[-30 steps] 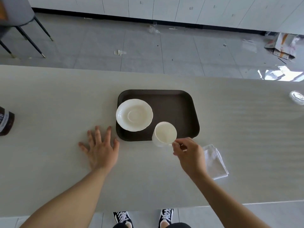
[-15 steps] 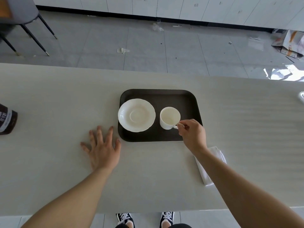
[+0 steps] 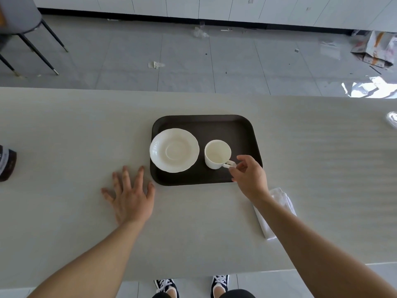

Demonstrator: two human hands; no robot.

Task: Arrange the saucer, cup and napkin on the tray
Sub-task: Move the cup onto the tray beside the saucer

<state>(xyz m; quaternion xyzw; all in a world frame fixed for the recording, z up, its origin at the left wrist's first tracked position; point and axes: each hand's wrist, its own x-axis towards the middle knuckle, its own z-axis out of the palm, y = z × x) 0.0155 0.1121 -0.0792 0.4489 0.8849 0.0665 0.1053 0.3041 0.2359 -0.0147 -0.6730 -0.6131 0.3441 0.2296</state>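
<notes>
A pale bench spans the view. A dark bottle stands at its edge, far left of the grip. Beyond the bench, a chair stands on the grey floor, with paper scraps and crumpled packaging lying about.

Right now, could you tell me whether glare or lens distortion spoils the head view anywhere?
Head view: wide-angle bowing curves the table edge; sunlight blows out a floor patch at upper right; the tray, saucer and cup are evenly lit and sharp.
</notes>
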